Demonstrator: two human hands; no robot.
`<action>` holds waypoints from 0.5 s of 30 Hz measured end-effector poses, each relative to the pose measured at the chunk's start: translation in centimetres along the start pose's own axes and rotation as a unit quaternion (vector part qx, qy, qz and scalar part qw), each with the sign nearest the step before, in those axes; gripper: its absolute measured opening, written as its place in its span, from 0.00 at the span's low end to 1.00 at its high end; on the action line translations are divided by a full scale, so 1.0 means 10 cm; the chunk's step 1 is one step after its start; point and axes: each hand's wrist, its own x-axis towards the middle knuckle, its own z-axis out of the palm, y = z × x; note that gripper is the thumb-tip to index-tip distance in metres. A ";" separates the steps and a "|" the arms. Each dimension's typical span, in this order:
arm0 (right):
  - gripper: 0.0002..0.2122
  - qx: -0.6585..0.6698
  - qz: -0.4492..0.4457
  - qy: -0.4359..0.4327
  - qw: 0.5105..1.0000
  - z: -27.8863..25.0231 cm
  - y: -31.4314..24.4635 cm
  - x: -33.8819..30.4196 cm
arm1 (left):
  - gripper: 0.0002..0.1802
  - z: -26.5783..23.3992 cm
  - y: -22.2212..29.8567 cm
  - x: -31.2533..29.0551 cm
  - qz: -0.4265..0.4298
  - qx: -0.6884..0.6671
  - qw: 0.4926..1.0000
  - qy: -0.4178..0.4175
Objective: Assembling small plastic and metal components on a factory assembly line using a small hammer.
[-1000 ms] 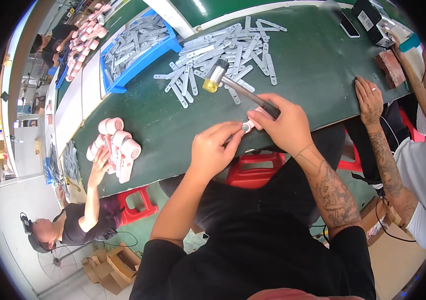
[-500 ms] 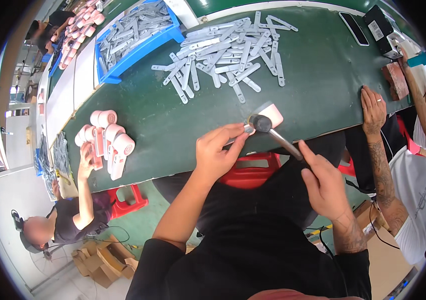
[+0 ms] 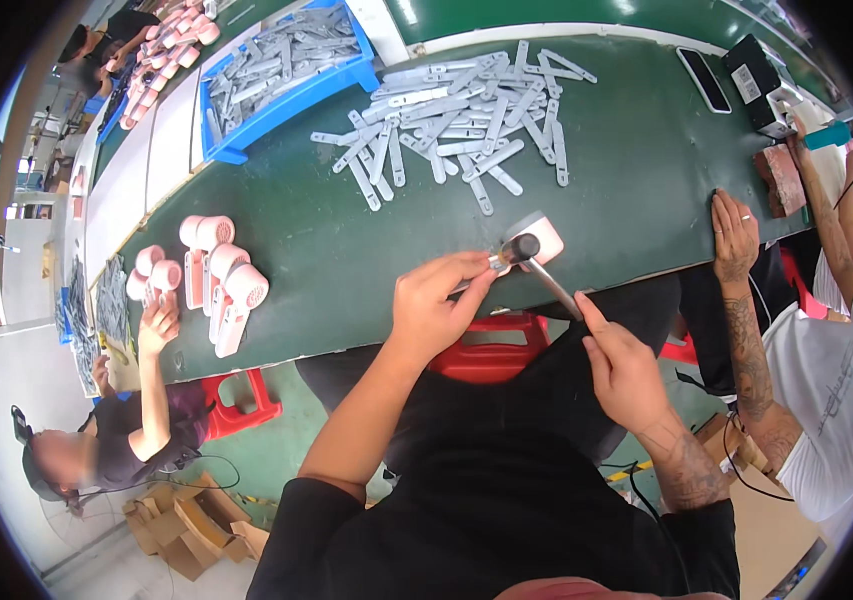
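My left hand [image 3: 444,298] is closed at the table's near edge, pinching a small grey strip-like part [image 3: 495,262] between thumb and fingers; most of it is hidden by the hand. In my right hand [image 3: 624,365] is a hammer [image 3: 552,290] with a metal shaft and a round black head, its grip end inside the fingers. The head is right by the left fingertips, over the near left corner of a rounded pink block [image 3: 544,238]. Whether the head touches the grey part, I cannot tell.
Beyond lies a loose pile of grey strips [image 3: 466,120], with more in a blue tray [image 3: 291,105]. Pink handheld fans [image 3: 231,290] stand left, by a co-worker's hand [image 3: 158,322]. Another person's hand [image 3: 735,235] rests at right, near a brick [image 3: 784,180] and a phone [image 3: 703,80].
The hammer, blurred before, now shows sharply beside my left fingertips; my right hand has shifted slightly left. At left, the co-worker's hand has moved some pink fans away from the others.
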 end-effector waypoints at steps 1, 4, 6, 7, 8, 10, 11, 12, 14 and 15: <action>0.28 -0.010 -0.004 0.007 1.000 -0.06 -0.03 0.01 | 0.05 -0.01 -0.02 0.00 0.009 0.006 1.000 0.003; 0.28 0.034 -0.042 0.097 0.994 -0.06 -0.08 -0.01 | 0.09 -0.02 0.00 -0.02 -0.001 0.000 1.000 0.004; 0.28 0.040 -0.076 0.136 0.987 -0.05 -0.07 -0.01 | 0.13 -0.07 0.05 -0.02 0.009 0.014 1.000 0.021; 0.28 0.032 -0.069 0.117 0.990 -0.05 -0.06 -0.03 | 0.17 -0.10 0.08 -0.02 0.018 0.029 0.999 0.035; 0.28 0.026 -0.061 0.099 0.993 -0.04 -0.06 -0.06 | 0.17 -0.15 0.10 -0.02 0.018 0.029 0.999 0.035; 0.28 0.028 -0.071 0.109 0.991 -0.03 -0.08 -0.08 | 0.23 -0.26 0.12 -0.02 0.024 0.098 0.995 0.014; 0.28 0.033 -0.082 0.117 0.989 -0.03 -0.10 -0.09 | 0.23 -0.29 0.04 -0.06 0.031 0.110 0.993 -0.009; 0.28 0.034 -0.084 0.114 0.989 0.00 -0.12 -0.09 | 0.23 -0.28 -0.03 -0.10 0.028 0.112 0.993 -0.008; 0.28 0.030 -0.120 0.150 0.981 0.08 -0.14 -0.07 | 0.21 -0.27 -0.11 -0.11 0.028 0.093 0.995 -0.019; 0.28 -0.017 -0.088 0.101 0.991 0.12 -0.14 -0.06 | 0.21 -0.26 -0.13 -0.09 0.027 0.091 0.995 -0.018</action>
